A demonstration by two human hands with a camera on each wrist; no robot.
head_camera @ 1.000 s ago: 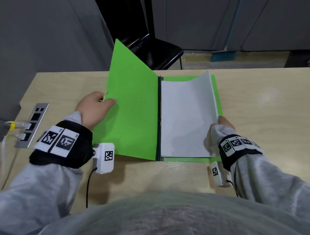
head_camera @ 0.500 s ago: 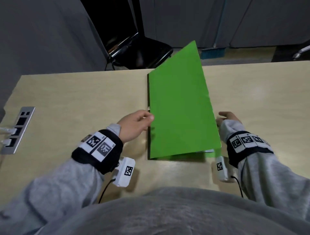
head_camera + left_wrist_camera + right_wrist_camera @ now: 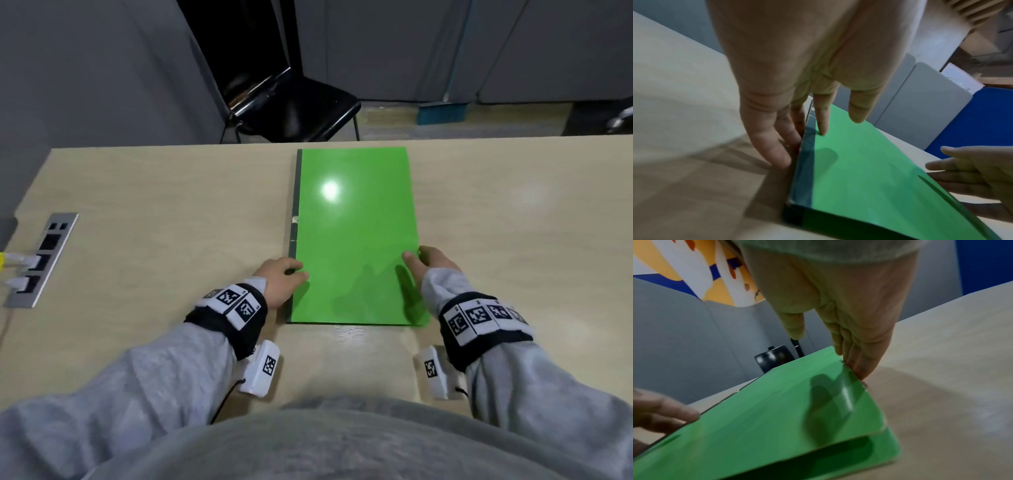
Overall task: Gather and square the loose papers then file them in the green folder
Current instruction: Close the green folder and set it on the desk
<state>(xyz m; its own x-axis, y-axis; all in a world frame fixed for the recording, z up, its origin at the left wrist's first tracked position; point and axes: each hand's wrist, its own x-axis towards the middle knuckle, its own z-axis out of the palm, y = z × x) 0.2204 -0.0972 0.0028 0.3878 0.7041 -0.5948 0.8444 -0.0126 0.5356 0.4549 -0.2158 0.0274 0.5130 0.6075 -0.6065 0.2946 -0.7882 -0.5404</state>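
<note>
Both hands (image 3: pixel 356 274) flanking closed green folder (image 3: pixel 356 236) on table (image 3: pixel 171 212), fingers straight.

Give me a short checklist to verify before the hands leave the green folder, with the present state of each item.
1. Cover closed flat on the green folder: not ok, the right wrist view shows a gap at the near corner.
2. No paper sticking out: ok in the head view.
3. Papers squared inside: cannot tell, hidden.
4. Left hand steadying the spine edge: ok, straight fingers touch it.
5. Right hand at the open edge: ok, fingers straight against it.
6. Folder fully on the table: ok.
</note>
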